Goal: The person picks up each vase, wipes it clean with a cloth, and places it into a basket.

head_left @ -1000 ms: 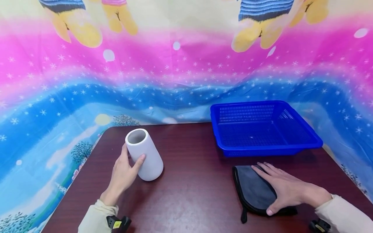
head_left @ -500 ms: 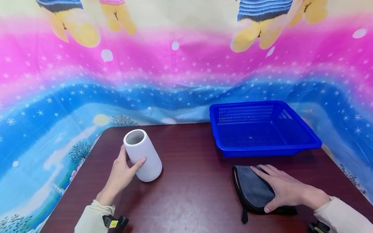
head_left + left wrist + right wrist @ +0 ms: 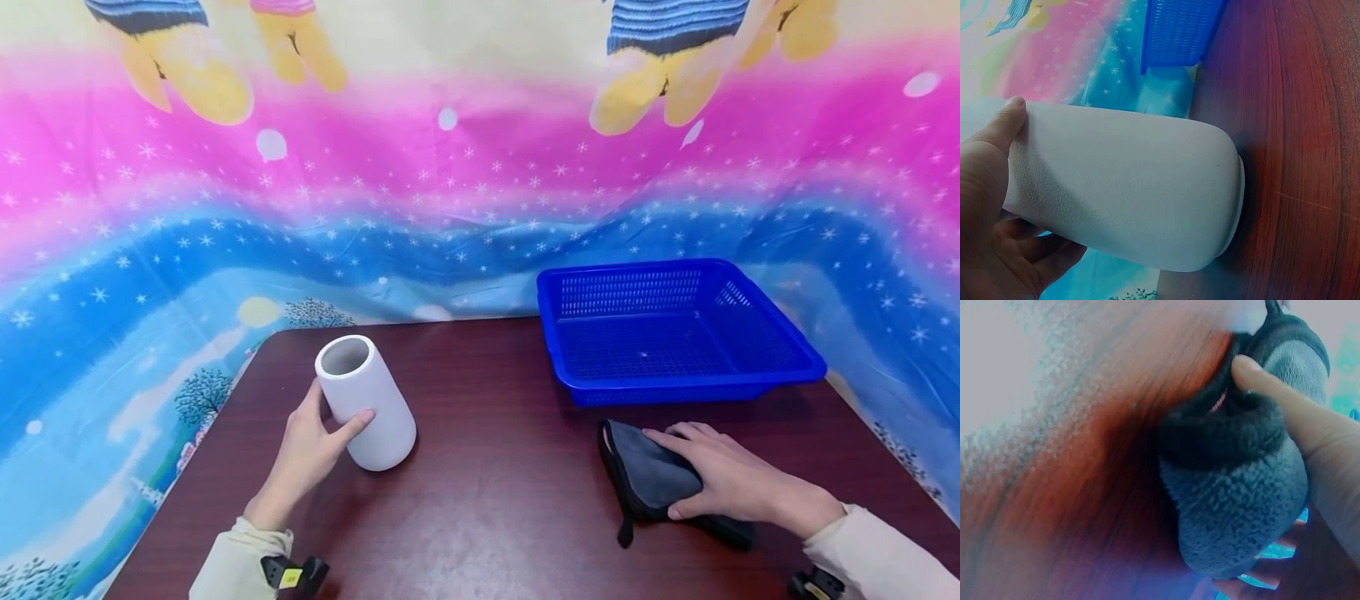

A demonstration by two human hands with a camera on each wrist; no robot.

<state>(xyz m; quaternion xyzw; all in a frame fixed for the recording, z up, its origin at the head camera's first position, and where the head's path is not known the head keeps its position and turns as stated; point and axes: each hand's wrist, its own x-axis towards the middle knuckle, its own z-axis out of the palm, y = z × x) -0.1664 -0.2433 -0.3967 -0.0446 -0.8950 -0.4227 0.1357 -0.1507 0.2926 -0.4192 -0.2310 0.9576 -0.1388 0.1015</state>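
A white, tapered vase (image 3: 375,417) stands upright on the left part of the table. My left hand (image 3: 311,446) grips it from the left, thumb across its front and fingers behind; the left wrist view shows the vase (image 3: 1129,181) with its base at the tabletop. On the right, a folded grey cloth (image 3: 648,471) with black edging and a small hanging loop is bunched in my right hand (image 3: 738,479). In the right wrist view the thumb presses the cloth's (image 3: 1235,494) dark edge, and the fingers curl beneath its fuzzy side.
A blue plastic basket (image 3: 667,383) with slotted walls stands at the back right, just beyond the cloth. The dark reddish-brown table (image 3: 465,500) meets a printed fabric backdrop (image 3: 465,183) along its far and side edges.
My right fingers and thumb have drawn closer together, so the cloth, flat under the hand before, is now pinched and bulging. The left hand keeps its grip on the vase.
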